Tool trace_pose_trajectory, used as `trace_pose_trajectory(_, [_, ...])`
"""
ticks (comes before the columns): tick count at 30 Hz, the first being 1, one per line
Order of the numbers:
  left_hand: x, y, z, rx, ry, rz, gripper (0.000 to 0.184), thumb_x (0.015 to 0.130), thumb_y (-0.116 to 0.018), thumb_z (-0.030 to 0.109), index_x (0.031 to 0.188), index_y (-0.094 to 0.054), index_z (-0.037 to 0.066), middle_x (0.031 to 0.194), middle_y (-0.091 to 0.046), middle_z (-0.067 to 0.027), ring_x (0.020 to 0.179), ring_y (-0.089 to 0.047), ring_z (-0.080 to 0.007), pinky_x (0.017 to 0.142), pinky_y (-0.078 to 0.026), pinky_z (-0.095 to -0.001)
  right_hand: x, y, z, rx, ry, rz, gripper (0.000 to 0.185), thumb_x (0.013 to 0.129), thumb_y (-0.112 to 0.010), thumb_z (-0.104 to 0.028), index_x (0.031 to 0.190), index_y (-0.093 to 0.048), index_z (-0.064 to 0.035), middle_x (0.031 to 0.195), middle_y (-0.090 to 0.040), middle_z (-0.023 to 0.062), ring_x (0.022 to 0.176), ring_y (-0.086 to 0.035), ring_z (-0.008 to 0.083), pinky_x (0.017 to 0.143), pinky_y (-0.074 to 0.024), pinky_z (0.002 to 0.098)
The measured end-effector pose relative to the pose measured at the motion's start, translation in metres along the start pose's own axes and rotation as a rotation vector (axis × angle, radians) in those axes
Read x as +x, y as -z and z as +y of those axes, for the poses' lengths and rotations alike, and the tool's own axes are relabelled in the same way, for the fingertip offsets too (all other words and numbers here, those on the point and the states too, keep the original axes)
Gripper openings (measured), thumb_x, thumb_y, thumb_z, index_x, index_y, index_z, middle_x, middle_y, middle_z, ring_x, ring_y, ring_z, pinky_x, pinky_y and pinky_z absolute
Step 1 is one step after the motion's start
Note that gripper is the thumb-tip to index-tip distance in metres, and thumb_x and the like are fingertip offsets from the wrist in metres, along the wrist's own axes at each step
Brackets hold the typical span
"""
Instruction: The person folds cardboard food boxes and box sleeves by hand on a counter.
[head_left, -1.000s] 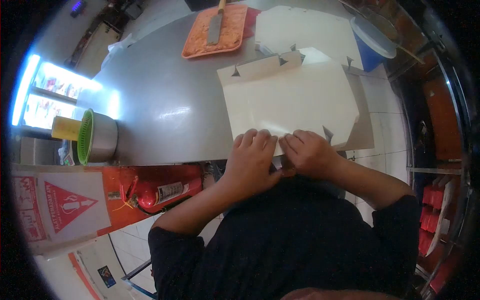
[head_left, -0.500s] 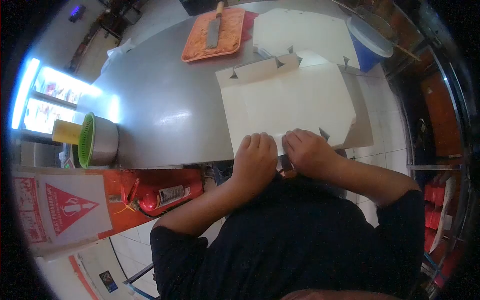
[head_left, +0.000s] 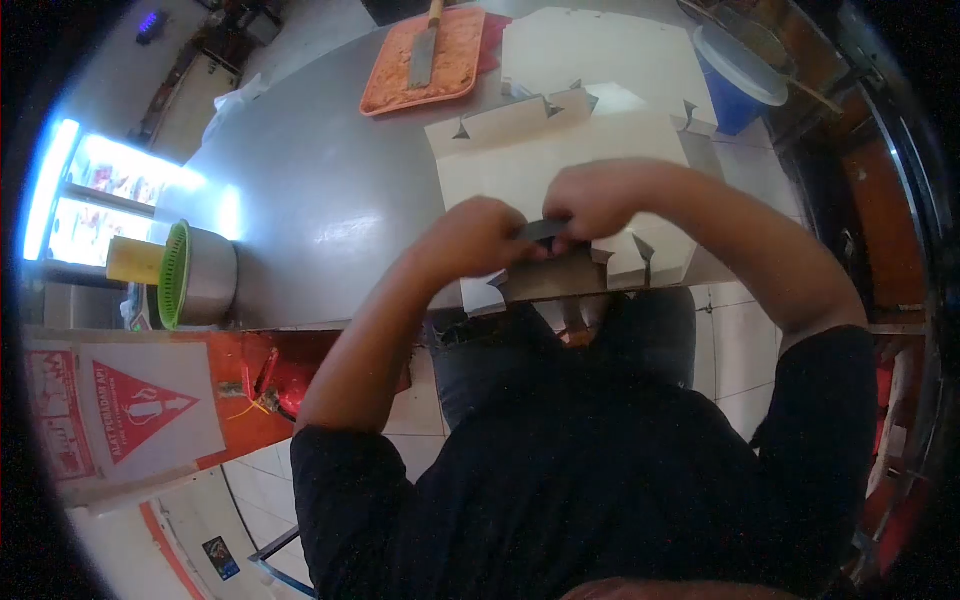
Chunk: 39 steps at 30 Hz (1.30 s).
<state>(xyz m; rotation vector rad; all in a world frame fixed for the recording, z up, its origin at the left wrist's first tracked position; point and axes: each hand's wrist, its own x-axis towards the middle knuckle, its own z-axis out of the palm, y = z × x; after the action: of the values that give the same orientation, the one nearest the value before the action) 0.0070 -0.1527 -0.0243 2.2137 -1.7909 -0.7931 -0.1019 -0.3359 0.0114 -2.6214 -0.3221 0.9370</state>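
Table [head_left: 330,190]: tray [head_left: 475,60] bearing a knife [head_left: 423,58], far side; pot [head_left: 211,278] at left; bucket [head_left: 734,102] past the right edge.
In the way: left grip [head_left: 484,233] and right grip [head_left: 590,203] hide part of the near carton [head_left: 525,165].
Cartons: two; near carton opened out at the table's near edge, far carton [head_left: 605,55] beyond.
Other counts: one tray, knife, pot, bucket.
Grips: both narrow, pinching the raised flap [head_left: 545,229].

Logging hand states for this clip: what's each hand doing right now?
Left hand: closed, gripping the raised near edge of the white cardboard.
Right hand: closed, gripping the same edge.
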Motion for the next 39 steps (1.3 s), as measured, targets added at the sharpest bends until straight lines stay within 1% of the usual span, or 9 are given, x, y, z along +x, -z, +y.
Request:
trace_pose_trajectory(3, [0.016, 0.026, -0.004, -0.244, 0.12, -0.187, 0.052, 0.079, -0.083, 0.048, 0.095, -0.077, -0.002, 0.075, -0.072, -0.0181, 0.068, -0.071, -0.0255, 0.068, -0.055, -0.0373, 0.014, 0.01, 0.025, 0.308, -0.005, -0.113, 0.04, 0.089, -0.075, -0.037, 0.102, -0.075, 0.0009, 0.087, -0.074, 0.0169, 0.079, -0.072, 0.0287, 0.074, -0.0546, 0.04])
trace_pose_trajectory(6, [0.035, 0.033, -0.012, -0.306, 0.223, -0.329, 0.055, 0.077, -0.085, 0.048, 0.095, -0.077, -0.003, 0.076, -0.073, -0.0167, 0.071, -0.073, -0.0234, 0.069, -0.057, -0.0337, 0.038, 0.01, 0.044, 0.387, 0.037, -0.185, 0.043, 0.085, -0.079, -0.037, 0.104, -0.075, 0.0008, 0.088, -0.074, 0.015, 0.078, -0.073, 0.0254, 0.072, -0.0548, 0.037])
trace_pose_trajectory(8, [0.053, 0.028, -0.02, -0.002, 0.171, -0.407, 0.033, 0.082, -0.075, 0.029, 0.093, -0.076, -0.001, 0.086, -0.074, -0.0198, 0.079, -0.072, -0.0312, 0.075, -0.056, -0.0423, 0.05, 0.011, 0.048, 0.266, -0.028, -0.221, 0.047, 0.081, -0.083, -0.037, 0.107, -0.074, 0.0011, 0.09, -0.075, 0.0147, 0.078, -0.073, 0.0251, 0.072, -0.0552, 0.0366])
trace_pose_trajectory(10, [0.06, 0.03, -0.009, 0.189, 0.199, -0.37, 0.023, 0.084, -0.07, 0.021, 0.095, -0.075, 0.001, 0.093, -0.074, -0.0215, 0.087, -0.072, -0.0366, 0.079, -0.056, -0.0473, 0.046, 0.027, 0.022, 0.066, -0.182, -0.252, 0.053, 0.075, -0.088, -0.036, 0.111, -0.073, 0.0018, 0.092, -0.075, 0.0151, 0.079, -0.073, 0.0259, 0.073, -0.0558, 0.0377])
trace_pose_trajectory(19, [0.045, 0.041, 0.021, 0.232, 0.284, -0.056, 0.036, 0.083, -0.071, 0.027, 0.11, -0.072, 0.003, 0.109, -0.072, -0.0216, 0.103, -0.07, -0.0389, 0.09, -0.055, -0.0486, 0.03, 0.019, 0.029, 0.014, -0.043, 0.28, 0.068, 0.059, -0.096, -0.034, 0.113, -0.067, -0.0044, 0.107, -0.07, 0.0168, 0.101, -0.068, 0.0325, 0.086, -0.0529, 0.043])
trace_pose_trajectory(24, [0.039, 0.028, 0.024, 0.114, 0.008, 0.02, 0.043, 0.086, -0.071, 0.031, 0.119, -0.068, 0.003, 0.109, -0.071, -0.0203, 0.104, -0.069, -0.0368, 0.095, -0.053, -0.0474, -0.004, -0.028, 0.027, -0.011, -0.121, 0.694, 0.065, 0.064, -0.092, -0.036, 0.112, -0.061, -0.0048, 0.11, -0.063, 0.0164, 0.107, -0.061, 0.0363, 0.091, -0.0489, 0.0463])
trace_pose_trajectory(25, [0.039, 0.027, 0.032, 0.211, -0.018, -0.133, 0.039, 0.087, -0.07, 0.032, 0.115, -0.069, 0.004, 0.106, -0.071, -0.0206, 0.102, -0.069, -0.0366, 0.093, -0.053, -0.048, -0.016, -0.041, 0.018, -0.019, -0.137, 0.788, 0.063, 0.065, -0.091, -0.036, 0.11, -0.06, -0.0046, 0.109, -0.062, 0.0163, 0.106, -0.061, 0.037, 0.091, -0.0486, 0.0468])
trace_pose_trajectory(34, [0.006, -0.044, 0.075, 0.368, 0.029, 0.25, 0.019, 0.09, -0.065, 0.024, 0.087, -0.065, 0.005, 0.087, -0.066, -0.0178, 0.084, -0.069, -0.0384, 0.073, -0.055, -0.0505, -0.082, -0.149, -0.008, -0.246, -0.047, 0.936, 0.049, 0.083, -0.075, -0.027, 0.123, -0.061, -0.0008, 0.12, -0.065, 0.0164, 0.114, -0.063, 0.0317, 0.102, -0.0492, 0.0447])
trace_pose_trajectory(39, [-0.001, -0.037, 0.066, 0.397, -0.151, 0.194, 0.01, 0.083, -0.065, 0.018, 0.084, -0.064, 0.008, 0.083, -0.065, -0.0095, 0.076, -0.07, -0.0299, 0.066, -0.055, -0.0447, -0.078, -0.152, -0.012, -0.338, -0.04, 0.934, 0.037, 0.086, -0.066, -0.015, 0.119, -0.065, 0.0014, 0.117, -0.065, 0.0182, 0.11, -0.065, 0.0314, 0.099, -0.0525, 0.0418])
